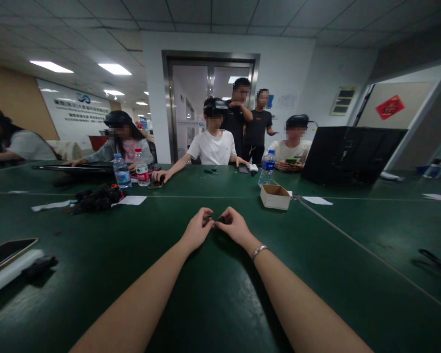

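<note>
Closed fingertips of left hand (196, 232) and right hand (238, 229), at frame centre, grip small dark pieces (224, 220), mostly hidden, joined or separate not discernible; right of centre, open cardboard box (275, 199), brown interior partly visible, blue-capped bottle (267, 167) behind, contents unclear.

I have the left hand (197, 229) and right hand (235, 226) side by side near the middle of the table (213, 304). Beyond them to the right, I see a box (275, 198), with a bottle (267, 168) just behind it and a large panel (353, 154) farther right. Left of the hands I get a bundle (97, 198) between two sheets of paper (134, 200), two bottles (142, 169) behind it. Nearer, at my left edge, lies a flat device (17, 249). Straight across sits a person (216, 147), two standing people (257, 128) behind.
</note>
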{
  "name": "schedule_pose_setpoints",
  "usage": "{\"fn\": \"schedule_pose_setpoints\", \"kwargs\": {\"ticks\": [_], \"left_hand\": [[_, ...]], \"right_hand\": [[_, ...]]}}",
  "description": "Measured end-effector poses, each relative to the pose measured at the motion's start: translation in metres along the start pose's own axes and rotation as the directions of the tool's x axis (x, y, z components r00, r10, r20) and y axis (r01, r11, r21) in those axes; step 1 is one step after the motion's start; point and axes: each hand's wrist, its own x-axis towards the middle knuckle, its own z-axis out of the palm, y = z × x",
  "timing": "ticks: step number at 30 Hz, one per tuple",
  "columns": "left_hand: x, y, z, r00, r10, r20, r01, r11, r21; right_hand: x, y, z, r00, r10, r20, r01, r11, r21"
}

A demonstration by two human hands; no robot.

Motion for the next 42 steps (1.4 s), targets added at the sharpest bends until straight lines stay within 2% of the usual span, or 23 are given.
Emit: {"fn": "schedule_pose_setpoints", "kwargs": {"ticks": [4,12,15,20,24,27,42], "left_hand": [[0.000,0.003,-0.005,0.998,-0.031,-0.060,0.033,0.999,0.020],[-0.001,0.005,-0.007,0.998,0.053,0.040,-0.054,0.998,0.041],[0.000,0.002,-0.006,0.998,0.051,0.046,-0.053,0.998,0.039],[-0.001,0.003,-0.007,0.999,0.030,-0.043,-0.029,0.999,0.023],[-0.001,0.005,-0.007,1.000,0.028,0.012,-0.028,0.999,0.018],[-0.001,0.005,-0.006,1.000,0.022,0.015,-0.022,1.000,0.001],[0.001,0.007,-0.009,0.995,-0.102,-0.003,0.102,0.995,0.021]], "right_hand": [[0.001,0.002,0.002,0.999,-0.020,0.041,0.020,1.000,-0.006],[0.002,0.001,0.000,0.987,-0.140,0.085,0.157,0.956,-0.247],[0.000,-0.003,0.001,0.986,-0.148,0.082,0.163,0.962,-0.219],[-0.004,-0.007,0.000,0.986,-0.155,0.054,0.162,0.969,-0.189],[-0.003,-0.006,0.001,0.974,-0.216,0.061,0.224,0.957,-0.186],[-0.001,-0.004,0.002,0.967,-0.250,0.043,0.253,0.951,-0.178],[-0.004,-0.009,0.000,0.960,-0.275,0.051,0.279,0.930,-0.237]]}}
